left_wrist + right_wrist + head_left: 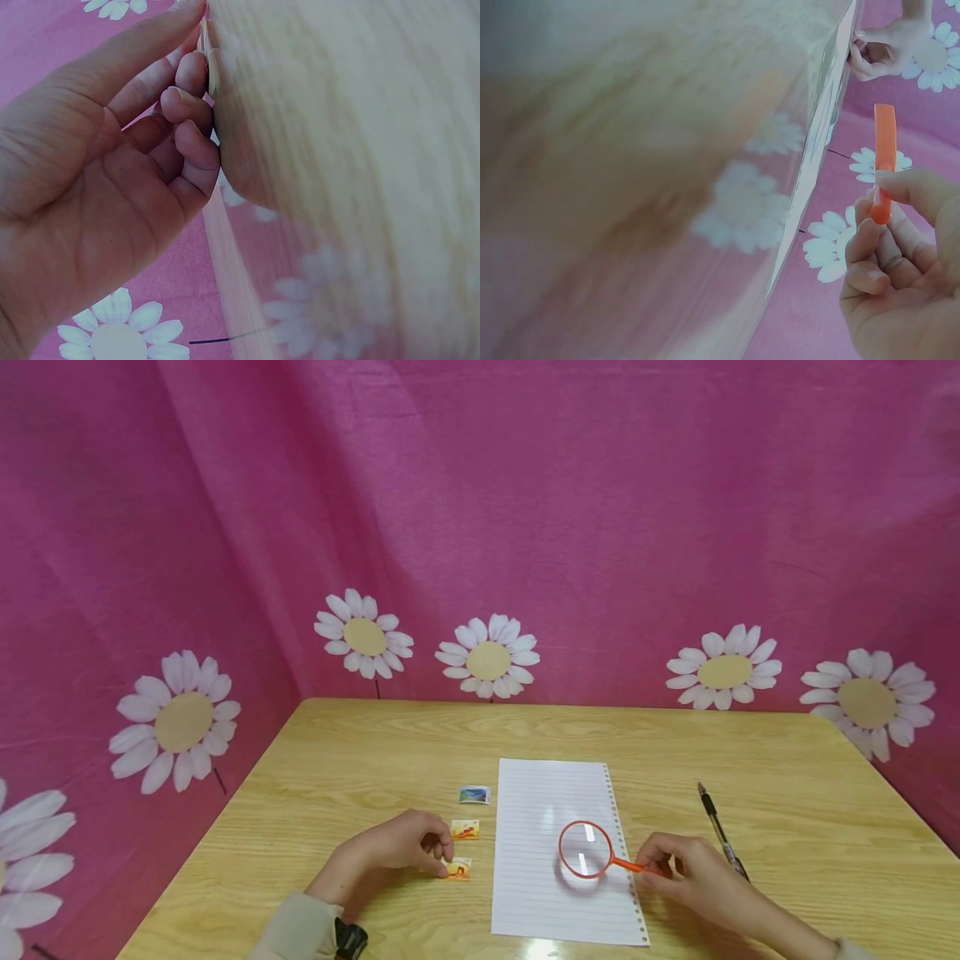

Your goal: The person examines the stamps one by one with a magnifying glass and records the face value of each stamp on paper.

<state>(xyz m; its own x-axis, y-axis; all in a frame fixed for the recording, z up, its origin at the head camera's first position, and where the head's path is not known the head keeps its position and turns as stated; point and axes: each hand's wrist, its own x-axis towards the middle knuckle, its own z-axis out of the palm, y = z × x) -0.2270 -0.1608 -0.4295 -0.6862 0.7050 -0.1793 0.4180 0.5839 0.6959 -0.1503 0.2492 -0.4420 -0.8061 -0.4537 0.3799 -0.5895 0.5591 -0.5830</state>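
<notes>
Three small stamps lie in a column left of a lined sheet of paper (547, 910): a blue-green stamp (474, 795) at the back, a yellow-and-red stamp (467, 831) in the middle and a yellow-orange stamp (460, 869) nearest me. My left hand (397, 843) pinches the left edge of the nearest stamp, its other fingers curled against the table (337, 97) in the left wrist view. My right hand (693, 872) holds an orange magnifying glass by its handle (885, 142), between thumb and fingers. Its round lens (586, 849) is over the paper's right half.
A black pen (722, 828) lies on the wooden table (390, 735), just beyond my right hand. The paper has punched holes down its right side. A pink cloth (525, 527) printed with white daisies hangs behind and to the sides of the table.
</notes>
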